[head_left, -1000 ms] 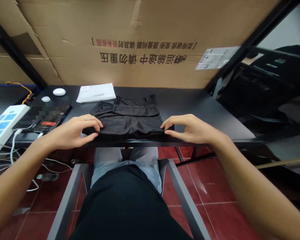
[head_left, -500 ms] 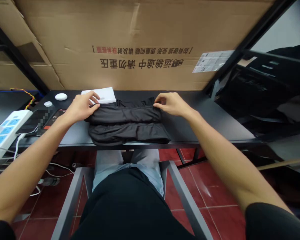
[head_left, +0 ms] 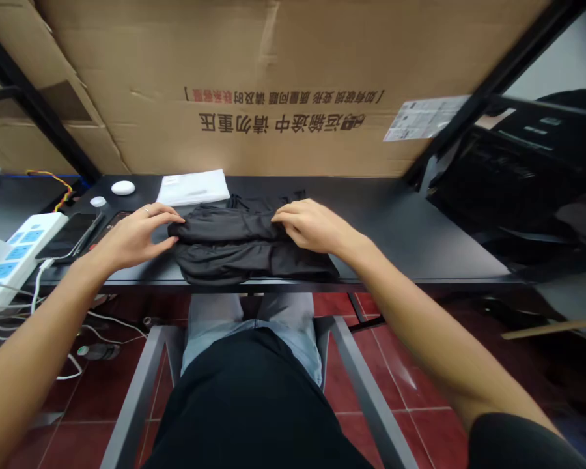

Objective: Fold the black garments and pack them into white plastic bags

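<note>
A black cloth (head_left: 224, 251) lies folded in thick horizontal rolls at the front edge of the dark desk (head_left: 400, 234). At its left end is my left hand (head_left: 134, 236), thumb and fingers apart, with the fingertips touching the cloth's edge. My right hand (head_left: 312, 225) rests on the upper right part of the cloth, its fingers bent and pressed together on the fabric. Behind the rolls a narrower strip of the same black fabric shows.
White papers (head_left: 194, 187) lie behind the cloth, with a white oval case (head_left: 123, 188) to their left. Phones (head_left: 68, 236) and a white power strip (head_left: 22, 251) with cables sit at the left. A large cardboard sheet (head_left: 273, 58) stands along the back.
My right hand has moved left and nearer along the cloth. My left hand has shifted left and down, its thumb and fingers spreading at the cloth's end.
</note>
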{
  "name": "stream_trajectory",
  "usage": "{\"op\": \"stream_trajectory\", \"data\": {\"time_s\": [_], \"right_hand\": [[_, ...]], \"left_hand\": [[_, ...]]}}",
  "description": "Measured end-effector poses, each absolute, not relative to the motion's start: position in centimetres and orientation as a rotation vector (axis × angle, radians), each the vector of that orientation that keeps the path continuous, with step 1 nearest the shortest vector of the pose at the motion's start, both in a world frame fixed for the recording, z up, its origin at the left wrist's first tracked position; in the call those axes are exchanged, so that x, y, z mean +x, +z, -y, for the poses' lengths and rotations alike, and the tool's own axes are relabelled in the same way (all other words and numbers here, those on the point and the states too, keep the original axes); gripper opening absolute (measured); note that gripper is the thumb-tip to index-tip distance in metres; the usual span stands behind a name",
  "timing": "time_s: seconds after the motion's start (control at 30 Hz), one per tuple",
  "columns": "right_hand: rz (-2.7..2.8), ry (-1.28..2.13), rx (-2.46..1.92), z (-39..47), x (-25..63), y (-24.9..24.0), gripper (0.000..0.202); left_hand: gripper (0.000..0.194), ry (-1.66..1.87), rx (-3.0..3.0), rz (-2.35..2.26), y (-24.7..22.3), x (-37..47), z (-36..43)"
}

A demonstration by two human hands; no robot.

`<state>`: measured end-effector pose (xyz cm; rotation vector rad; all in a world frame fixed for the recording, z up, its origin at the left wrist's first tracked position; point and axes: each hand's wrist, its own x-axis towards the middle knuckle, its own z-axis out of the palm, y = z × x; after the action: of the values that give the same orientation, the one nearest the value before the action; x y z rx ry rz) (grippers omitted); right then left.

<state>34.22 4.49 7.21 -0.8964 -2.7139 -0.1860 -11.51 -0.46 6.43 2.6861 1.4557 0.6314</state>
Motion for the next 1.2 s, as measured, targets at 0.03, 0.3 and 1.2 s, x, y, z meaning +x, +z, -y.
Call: {"op": "stream_trajectory", "data": {"time_s": [0.03,0.3,1.2], "right_hand": [[2.715,-0.144,-0.804,-4.2,33.1,7.3,0.044],[2.796,-0.127,-0.562,-3.4,26.7,5.3,0.057],[2.469,0.153,-0.930,-1.8,34.4,5.2,0.039]], "left_hand": [[0.038,0.627,2.679,-1.496,6.3,-11.5,0.4],[0.025,0.910,2.600,-1.632,7.8,-9.0,-0.1],[0.043,0.438,2.525,-1.719,7.3,1.7,0.1]]}}
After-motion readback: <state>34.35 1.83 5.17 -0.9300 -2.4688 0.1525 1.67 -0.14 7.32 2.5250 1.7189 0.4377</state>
